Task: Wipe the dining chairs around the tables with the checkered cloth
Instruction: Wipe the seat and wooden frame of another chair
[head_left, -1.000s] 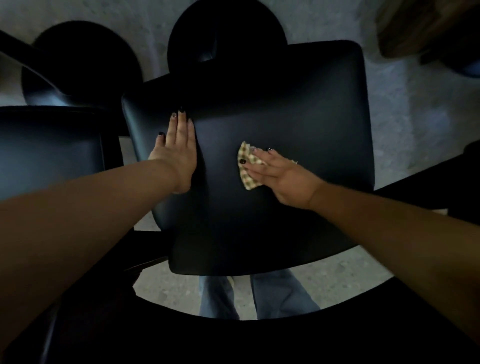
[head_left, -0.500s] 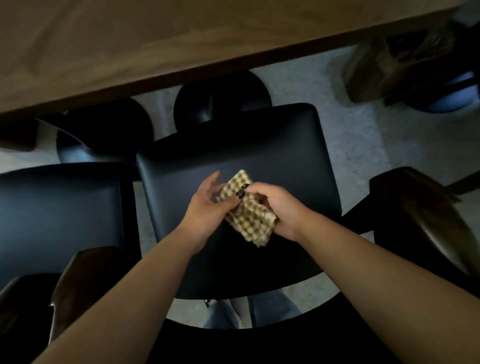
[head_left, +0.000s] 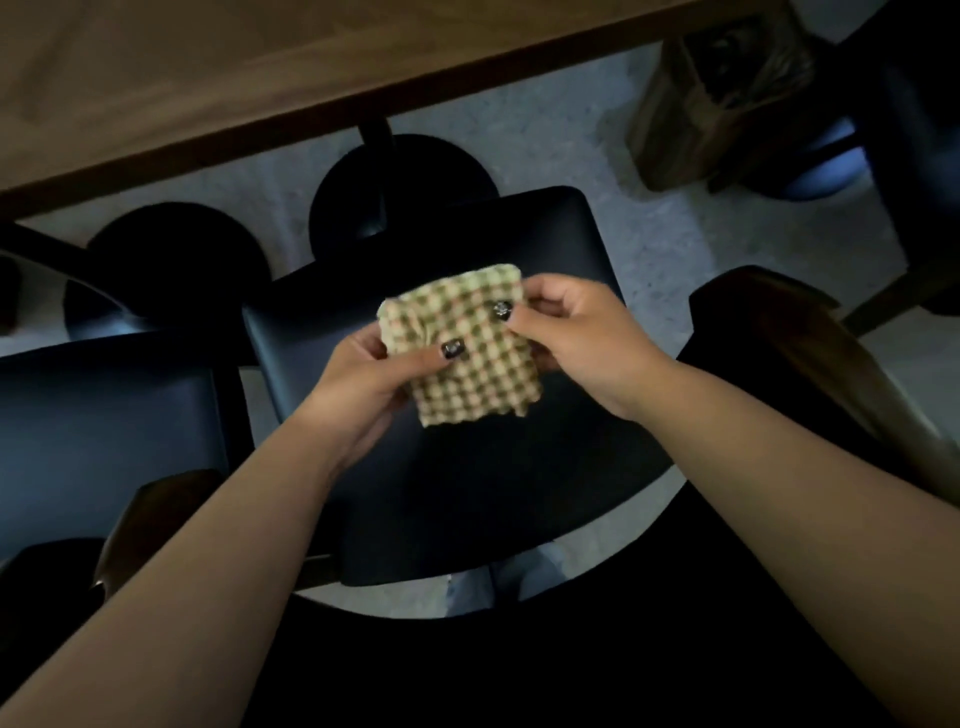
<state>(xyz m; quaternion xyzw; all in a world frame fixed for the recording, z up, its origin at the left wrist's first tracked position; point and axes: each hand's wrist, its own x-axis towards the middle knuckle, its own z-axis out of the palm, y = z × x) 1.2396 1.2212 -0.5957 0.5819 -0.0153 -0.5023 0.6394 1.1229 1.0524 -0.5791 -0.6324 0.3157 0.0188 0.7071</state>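
Note:
The checkered cloth (head_left: 462, 348), beige with green and pink squares, is held flat in the air above the black seat of a dining chair (head_left: 545, 478). My left hand (head_left: 363, 389) pinches its lower left part, thumb on top. My right hand (head_left: 582, 338) pinches its right edge, thumb on top as well. The cloth does not touch the seat.
A wooden table (head_left: 234, 88) runs across the top, with two round black table bases (head_left: 400, 197) beneath it. Another black chair seat (head_left: 104, 431) lies to the left and a dark wooden chair back (head_left: 810, 353) to the right. Grey floor shows between them.
The cloth was pressed on the seat by my right hand while my left lay flat; both hands then lifted it, and it is now spread out between them. The view tilted up to the table.

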